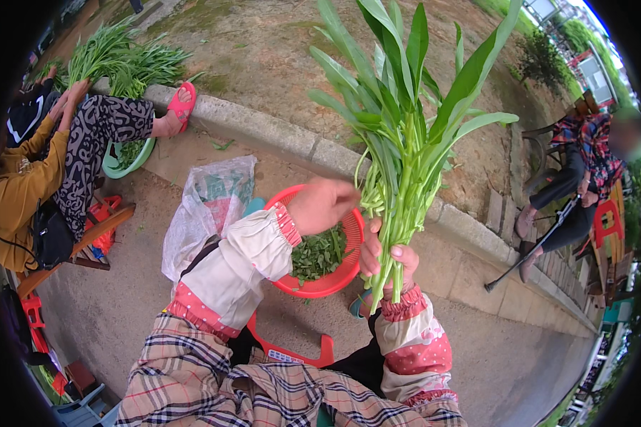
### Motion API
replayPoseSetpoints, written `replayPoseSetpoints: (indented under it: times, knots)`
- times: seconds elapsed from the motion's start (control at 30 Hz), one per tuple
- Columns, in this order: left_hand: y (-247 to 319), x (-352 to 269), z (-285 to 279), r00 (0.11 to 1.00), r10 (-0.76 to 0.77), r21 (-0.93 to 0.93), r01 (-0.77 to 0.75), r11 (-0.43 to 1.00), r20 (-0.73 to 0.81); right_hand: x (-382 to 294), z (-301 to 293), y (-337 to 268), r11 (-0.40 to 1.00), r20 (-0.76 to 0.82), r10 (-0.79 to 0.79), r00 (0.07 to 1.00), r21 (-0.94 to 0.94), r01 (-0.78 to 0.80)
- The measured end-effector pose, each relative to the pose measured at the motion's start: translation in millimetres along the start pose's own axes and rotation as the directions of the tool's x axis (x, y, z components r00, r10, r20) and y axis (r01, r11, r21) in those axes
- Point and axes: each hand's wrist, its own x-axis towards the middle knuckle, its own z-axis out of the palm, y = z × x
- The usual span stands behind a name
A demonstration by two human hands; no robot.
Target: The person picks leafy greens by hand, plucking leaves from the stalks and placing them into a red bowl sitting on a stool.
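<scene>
My right hand (392, 256) grips a thick bunch of long-leaved greens, likely water spinach (406, 155), by the lower stems. The leaves fan upward, and the cut stem ends poke out below my fingers. Beside the bunch on its left is my left hand (323, 205), blurred, its fingertips close to some curled stems. Whether those fingers touch or pinch a stem cannot be made out. Under my hands stands a red plastic basket (328, 288) holding loose torn leaves (320, 256). Part of its rim is hidden by my left hand and sleeve.
A crumpled plastic bag (208, 197) lies left of the basket. Beyond runs a concrete kerb (278, 136). At left, a seated person (37, 181) handles greens near a pale green basin (131, 163). Another person (582, 160) sits at right with a walking stick (534, 248).
</scene>
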Motion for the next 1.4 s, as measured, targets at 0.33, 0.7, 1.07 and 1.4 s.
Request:
replayPoseSetpoints:
  times: [0.33,0.7,1.07,1.4]
  knots:
    - [45.2,16.3,-28.3,0.842,0.253,0.006,-0.284,0.959,-0.476,-2.8,1.1,0.7,0.998,-0.014,0.042,0.999,-0.043,-0.042]
    - [48.9,18.1,-34.9,0.817,0.331,0.269,-0.225,0.937,-0.472,-2.9,1.2,8.1,0.985,-0.047,0.12,0.992,-0.117,-0.125]
    - [31.2,20.4,-39.9,0.756,0.493,0.407,-0.325,0.854,-0.431,-2.5,1.9,5.6,0.99,-0.024,0.103,0.994,-0.094,-0.105]
    - [35.7,13.4,-44.4,0.813,0.36,0.247,-0.273,0.93,-0.458,-2.1,1.3,3.9,0.992,-0.048,0.081,0.996,-0.091,-0.086]
